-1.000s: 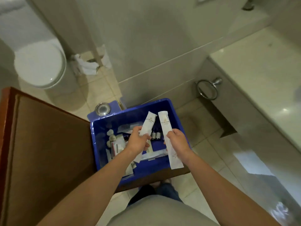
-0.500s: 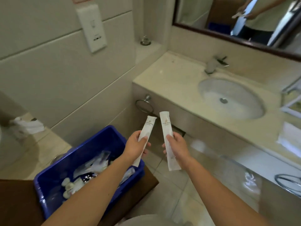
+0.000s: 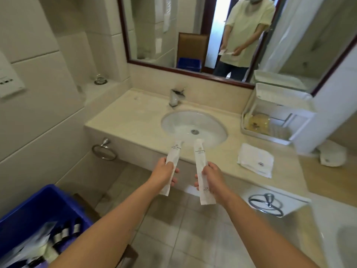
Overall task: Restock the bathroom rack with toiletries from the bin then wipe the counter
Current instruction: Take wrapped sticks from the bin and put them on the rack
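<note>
A long white sachet (image 3: pixel 173 151) is pinched in the left hand (image 3: pixel 164 172), with the thumb on top and the fingers curled beneath it. A second sachet (image 3: pixel 201 157) is gripped in the same way by the right hand (image 3: pixel 209 176). Both are held roughly upright, side by side but apart, in front of the counter (image 3: pixel 135 120), and their tops are seen against the sink (image 3: pixel 193 126). The white two-tier rack (image 3: pixel 286 101) is set at the right end of the counter, with something yellowish in its lower tier. A folded cloth (image 3: pixel 255 159) is laid near the rack. The blue bin (image 3: pixel 38 200) is seen at lower left, with small dark bottles (image 3: pixel 65 233) kept inside
</note>
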`<state>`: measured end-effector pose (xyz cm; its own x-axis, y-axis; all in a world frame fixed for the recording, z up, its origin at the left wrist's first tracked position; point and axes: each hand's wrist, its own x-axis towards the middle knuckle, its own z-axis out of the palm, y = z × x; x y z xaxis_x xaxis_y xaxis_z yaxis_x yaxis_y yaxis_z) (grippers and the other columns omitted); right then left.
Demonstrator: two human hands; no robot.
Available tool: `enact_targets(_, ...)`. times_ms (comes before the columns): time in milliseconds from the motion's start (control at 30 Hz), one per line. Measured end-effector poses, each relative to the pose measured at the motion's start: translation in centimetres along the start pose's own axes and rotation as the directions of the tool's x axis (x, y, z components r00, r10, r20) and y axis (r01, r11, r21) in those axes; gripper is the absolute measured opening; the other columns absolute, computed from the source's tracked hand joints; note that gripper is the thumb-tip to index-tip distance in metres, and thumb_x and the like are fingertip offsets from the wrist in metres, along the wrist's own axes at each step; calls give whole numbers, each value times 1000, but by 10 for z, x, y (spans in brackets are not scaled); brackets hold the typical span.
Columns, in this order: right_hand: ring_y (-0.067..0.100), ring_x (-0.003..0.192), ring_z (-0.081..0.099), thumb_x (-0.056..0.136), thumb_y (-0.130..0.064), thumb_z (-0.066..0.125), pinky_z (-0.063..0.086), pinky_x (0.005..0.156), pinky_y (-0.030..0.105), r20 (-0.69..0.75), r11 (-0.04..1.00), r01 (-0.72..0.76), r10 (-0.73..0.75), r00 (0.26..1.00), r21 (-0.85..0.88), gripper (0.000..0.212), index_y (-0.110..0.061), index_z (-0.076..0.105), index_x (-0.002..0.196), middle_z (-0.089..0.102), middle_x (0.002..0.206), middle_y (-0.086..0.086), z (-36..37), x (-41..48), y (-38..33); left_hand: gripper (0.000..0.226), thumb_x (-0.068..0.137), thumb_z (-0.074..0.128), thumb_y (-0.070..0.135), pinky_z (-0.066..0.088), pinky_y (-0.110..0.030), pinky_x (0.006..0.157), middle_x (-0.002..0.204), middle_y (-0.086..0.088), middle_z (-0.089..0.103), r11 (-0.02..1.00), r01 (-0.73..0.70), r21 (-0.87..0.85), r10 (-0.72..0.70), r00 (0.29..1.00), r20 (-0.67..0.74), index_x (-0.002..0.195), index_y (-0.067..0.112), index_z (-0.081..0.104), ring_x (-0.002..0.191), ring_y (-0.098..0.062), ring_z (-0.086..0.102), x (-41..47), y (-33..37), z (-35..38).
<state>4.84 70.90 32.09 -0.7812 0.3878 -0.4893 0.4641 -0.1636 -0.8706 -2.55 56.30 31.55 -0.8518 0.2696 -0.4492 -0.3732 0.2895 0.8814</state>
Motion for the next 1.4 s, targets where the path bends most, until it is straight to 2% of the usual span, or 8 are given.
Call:
enact_targets(267, 30, 73, 67, 88, 3, 34, 56, 70, 43, -138, 996, 6, 6, 990, 86, 38, -6, 43, 124, 65, 97, 17, -104, 6, -15, 30, 93, 36, 9, 50, -29, 52, 99, -4, 65, 985, -122, 122, 104, 984, 148, 121, 6, 46, 58, -16, 60, 17, 40, 109)
enact_targets(433, 28, 85, 72, 88, 1, 37, 58, 78, 45, -196, 986, 25, 8, 981, 163, 38, -5, 49, 124, 68, 105, 14, -158, 23, -17, 29, 93, 42, 6, 59, -27, 63, 107, -7, 62, 980, -168, 109, 136, 958, 251, 120, 5, 48, 75, -19, 68, 33, 62, 162)
enact_targets(667, 31, 76, 69, 89, 2, 40, 59, 66, 39, -324, 945, 103, 4, 946, 312, 37, -18, 57, 116, 68, 100, 17, -217, 65, -31, 20, 95, 43, 10, 59, -32, 60, 105, -16, 61, 997, -57, 42, 40, 942, 334, 115, 10, 44, 61, -21, 63, 75, 99, 235)
enact_targets(800, 29, 73, 64, 84, 3, 35, 56, 61, 36, -366, 956, 89, 20, 930, 279, 44, -13, 65, 112, 69, 93, 18, -249, 105, -46, 23, 94, 38, 7, 55, -30, 56, 98, -13, 58, 998, -36, 58, 10, 922, 388, 115, 6, 45, 58, -19, 57, 116, 120, 276)
enact_targets(933, 32, 85, 67, 79, 5, 31, 56, 65, 35, -387, 967, 30, 72, 919, 251, 51, -15, 68, 108, 72, 99, 16, -278, 144, -60, 27, 94, 34, 4, 54, -25, 57, 100, -11, 61, 994, -49, 93, 3, 898, 439, 118, 9, 44, 64, -17, 57, 160, 141, 311)
enact_targets(1100, 28, 75, 64, 77, 7, 33, 54, 61, 31, -443, 965, 38, 85, 892, 260, 51, -11, 69, 107, 70, 96, 18, -308, 189, -70, 31, 91, 36, 5, 48, -25, 60, 106, -2, 68, 974, -123, 188, 12, 864, 504, 117, 15, 51, 78, -13, 57, 207, 162, 345)
enact_targets(1267, 21, 71, 65, 79, 9, 36, 49, 52, 23, -463, 955, 19, 127, 877, 297, 51, -15, 69, 110, 71, 92, 9, -328, 222, -79, 25, 92, 43, 5, 49, -23, 62, 113, -3, 68, 963, -158, 216, 20, 846, 533, 101, 21, 60, 87, -11, 59, 241, 169, 373)
enact_targets(1400, 22, 75, 64, 80, 9, 38, 51, 59, 27, -486, 951, -11, 168, 858, 310, 48, -16, 65, 111, 69, 93, 7, -347, 249, -86, 28, 94, 49, 8, 50, -23, 63, 108, -3, 68, 966, -120, 228, -7, 872, 489, 119, 11, 61, 84, -12, 61, 269, 171, 398)
